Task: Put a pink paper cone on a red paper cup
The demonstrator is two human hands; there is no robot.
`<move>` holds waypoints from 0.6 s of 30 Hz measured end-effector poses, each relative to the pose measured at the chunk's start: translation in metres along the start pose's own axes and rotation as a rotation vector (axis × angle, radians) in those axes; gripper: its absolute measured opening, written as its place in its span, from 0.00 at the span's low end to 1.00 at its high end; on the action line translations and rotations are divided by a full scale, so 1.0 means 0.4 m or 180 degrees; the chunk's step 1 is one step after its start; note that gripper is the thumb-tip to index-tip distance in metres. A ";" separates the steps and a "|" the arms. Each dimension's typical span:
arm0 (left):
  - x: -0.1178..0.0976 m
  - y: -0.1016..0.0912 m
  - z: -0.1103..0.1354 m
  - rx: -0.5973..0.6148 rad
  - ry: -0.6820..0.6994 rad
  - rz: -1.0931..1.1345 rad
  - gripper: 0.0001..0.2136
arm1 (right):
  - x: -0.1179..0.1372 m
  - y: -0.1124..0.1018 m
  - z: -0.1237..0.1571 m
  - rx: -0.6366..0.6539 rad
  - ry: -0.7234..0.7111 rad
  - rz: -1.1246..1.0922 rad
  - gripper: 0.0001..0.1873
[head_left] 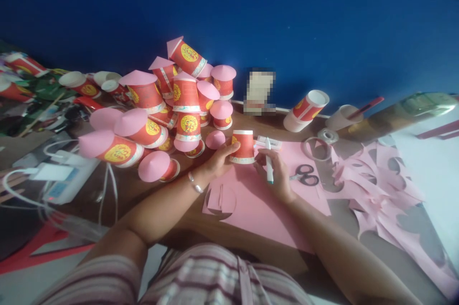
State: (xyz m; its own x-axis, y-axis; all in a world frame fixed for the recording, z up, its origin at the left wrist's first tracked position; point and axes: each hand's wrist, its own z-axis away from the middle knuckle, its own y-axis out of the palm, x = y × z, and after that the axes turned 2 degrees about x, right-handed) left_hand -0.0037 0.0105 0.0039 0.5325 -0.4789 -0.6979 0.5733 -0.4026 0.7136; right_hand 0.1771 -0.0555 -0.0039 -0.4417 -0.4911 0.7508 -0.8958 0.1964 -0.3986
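Blue wall (pixel 287 18), brown wooden table (pixel 201 231); heaped pink-capped cups (pixel 179 99) blur beyond counting. On the pink paper sheet (pixel 265 209), left hand (pixel 217 161) grips one red paper cup (pixel 243 147), right hand (pixel 278 178) one white pen (pixel 268 167).

One camera, worn on the head, looks forward and down across the table (pixel 150 192) toward the blue wall (pixel 322 18) at its far edge, close above the left hand (pixel 218 159) and right hand (pixel 275 177)

Your cup (pixel 243 147) at centre frame is red with a yellow emblem and white rim; the pen (pixel 268 167) is white, teal-tipped; the paper sheet (pixel 258 204) is pink; scissors (pixel 305 175) black; the wall (pixel 251 13) across the top deep blue; your shirt (pixel 201 278) at the bottom striped maroon and white.
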 end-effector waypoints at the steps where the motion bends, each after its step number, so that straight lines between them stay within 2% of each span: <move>1: 0.003 -0.003 0.001 0.0009 -0.0006 -0.0036 0.20 | -0.001 0.001 0.001 -0.0001 0.0014 -0.0009 0.16; 7: 0.013 -0.017 0.001 -0.0142 -0.0044 0.0009 0.22 | -0.010 0.004 0.008 -0.0040 0.0056 -0.0093 0.16; 13: -0.001 -0.004 -0.001 -0.0213 -0.0143 0.0220 0.22 | -0.003 0.000 0.006 -0.0030 0.0044 0.0020 0.14; 18: 0.001 -0.002 -0.004 -0.0245 -0.0033 0.0222 0.22 | 0.002 -0.001 0.003 -0.0030 0.0000 0.0012 0.15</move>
State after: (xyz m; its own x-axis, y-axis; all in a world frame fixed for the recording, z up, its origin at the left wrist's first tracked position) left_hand -0.0029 0.0117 0.0029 0.5665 -0.5120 -0.6457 0.5813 -0.3070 0.7535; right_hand 0.1774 -0.0571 -0.0039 -0.4452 -0.4904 0.7492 -0.8946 0.2063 -0.3965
